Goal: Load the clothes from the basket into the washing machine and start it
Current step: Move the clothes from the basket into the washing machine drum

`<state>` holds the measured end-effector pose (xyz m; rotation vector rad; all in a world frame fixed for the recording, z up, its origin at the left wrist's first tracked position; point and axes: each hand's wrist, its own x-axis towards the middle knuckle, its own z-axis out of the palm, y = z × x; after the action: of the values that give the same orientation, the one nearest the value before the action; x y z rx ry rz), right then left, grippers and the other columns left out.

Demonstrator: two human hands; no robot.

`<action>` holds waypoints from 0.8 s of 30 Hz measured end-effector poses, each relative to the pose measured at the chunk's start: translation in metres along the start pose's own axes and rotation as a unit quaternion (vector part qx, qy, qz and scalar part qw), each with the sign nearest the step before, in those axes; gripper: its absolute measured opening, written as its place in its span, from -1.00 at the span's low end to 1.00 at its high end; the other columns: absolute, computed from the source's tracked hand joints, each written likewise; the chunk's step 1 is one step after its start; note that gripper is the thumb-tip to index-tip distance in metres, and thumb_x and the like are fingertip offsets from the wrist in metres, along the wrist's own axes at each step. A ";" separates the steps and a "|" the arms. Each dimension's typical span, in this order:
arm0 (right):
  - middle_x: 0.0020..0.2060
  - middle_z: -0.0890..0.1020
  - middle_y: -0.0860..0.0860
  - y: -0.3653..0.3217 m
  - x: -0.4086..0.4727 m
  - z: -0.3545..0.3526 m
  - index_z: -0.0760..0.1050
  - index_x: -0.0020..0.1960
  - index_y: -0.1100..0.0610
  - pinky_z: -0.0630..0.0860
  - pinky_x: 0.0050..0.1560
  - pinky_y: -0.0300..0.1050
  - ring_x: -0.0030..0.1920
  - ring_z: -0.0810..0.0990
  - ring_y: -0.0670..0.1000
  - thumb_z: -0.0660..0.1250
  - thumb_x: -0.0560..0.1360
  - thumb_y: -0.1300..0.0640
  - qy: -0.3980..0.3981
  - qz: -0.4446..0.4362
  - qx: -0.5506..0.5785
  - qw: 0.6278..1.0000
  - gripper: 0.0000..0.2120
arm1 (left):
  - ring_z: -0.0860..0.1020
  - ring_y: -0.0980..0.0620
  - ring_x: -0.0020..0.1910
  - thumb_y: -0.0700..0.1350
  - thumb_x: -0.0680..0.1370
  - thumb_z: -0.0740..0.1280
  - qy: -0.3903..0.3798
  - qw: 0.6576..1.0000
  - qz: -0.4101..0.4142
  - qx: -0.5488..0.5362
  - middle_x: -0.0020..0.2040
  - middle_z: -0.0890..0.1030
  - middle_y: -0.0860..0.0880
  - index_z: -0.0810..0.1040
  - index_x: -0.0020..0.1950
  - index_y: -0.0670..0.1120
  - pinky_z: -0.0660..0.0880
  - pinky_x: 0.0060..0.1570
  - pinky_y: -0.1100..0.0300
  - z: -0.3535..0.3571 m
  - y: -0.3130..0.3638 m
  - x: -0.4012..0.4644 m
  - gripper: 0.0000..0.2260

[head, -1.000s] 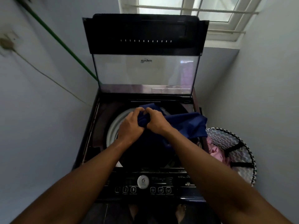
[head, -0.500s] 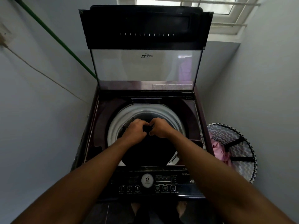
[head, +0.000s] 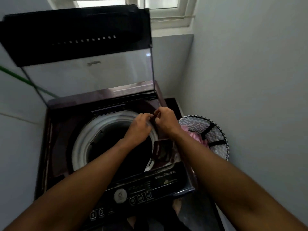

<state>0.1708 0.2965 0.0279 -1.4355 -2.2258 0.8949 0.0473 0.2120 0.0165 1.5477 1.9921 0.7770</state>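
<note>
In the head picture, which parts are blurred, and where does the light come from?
Head view: motion blur smears the lid logo and the control panel labels. Daylight enters from the window at the top. The drum interior stays near black. The wide lens bends the walls.

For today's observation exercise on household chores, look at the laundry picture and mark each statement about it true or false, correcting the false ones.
1. The dark top-loading washing machine has its glass lid raised. True.
2. The round zigzag-patterned laundry basket stands to the left of the machine. False: it stands to its right.
3. Pink clothing lies in the basket. True.
4. The left hand presses a button on the black control panel. False: both hands are over the drum's far right rim.
5. The right hand has curled fingers. True.
</note>
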 end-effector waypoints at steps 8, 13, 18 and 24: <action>-0.08 0.66 0.15 0.117 -0.001 -0.045 0.61 -0.05 0.18 0.52 0.03 -0.05 -0.02 0.62 0.14 0.33 0.39 0.28 0.017 0.152 0.009 0.988 -0.84 | 0.49 0.01 0.03 -0.23 0.46 0.32 -0.004 0.990 0.121 0.079 0.02 0.59 0.02 0.63 0.12 -0.03 0.45 0.10 0.13 0.070 0.066 0.041 -0.73; -0.11 0.69 0.17 0.198 -0.009 -0.047 0.60 -0.11 0.19 0.56 0.00 0.01 -0.02 0.64 0.18 0.36 0.40 0.23 -0.019 0.253 0.028 0.967 -0.92 | 0.53 -0.10 0.06 -0.16 0.45 0.31 -0.146 0.966 0.143 0.155 0.06 0.61 -0.02 0.63 0.13 0.00 0.45 0.14 0.00 0.117 0.093 0.075 -0.73; 0.00 0.65 0.21 0.265 -0.004 -0.032 0.57 -0.01 0.29 0.55 0.01 0.04 0.05 0.61 0.22 0.35 0.47 0.18 -0.059 0.317 0.051 0.945 -0.82 | 0.46 -0.17 0.25 -0.04 0.52 0.33 -0.280 0.932 0.070 0.217 0.25 0.53 -0.12 0.57 0.25 0.00 0.43 0.24 0.01 0.167 0.104 0.116 -0.70; 0.33 0.44 0.26 0.336 0.015 0.021 0.38 0.37 0.26 0.51 0.20 0.08 0.28 0.47 0.25 0.40 0.41 0.08 -0.088 0.386 0.057 0.916 -0.42 | 0.40 -0.19 0.35 -0.07 0.55 0.32 -0.337 0.901 0.040 0.270 0.33 0.46 -0.22 0.48 0.35 -0.13 0.33 0.32 0.10 0.236 0.077 0.157 -0.63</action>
<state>0.3821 0.4009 -0.2135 -2.2954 -1.6395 1.4006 0.2262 0.4110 -0.1039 1.8652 1.6665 -0.3220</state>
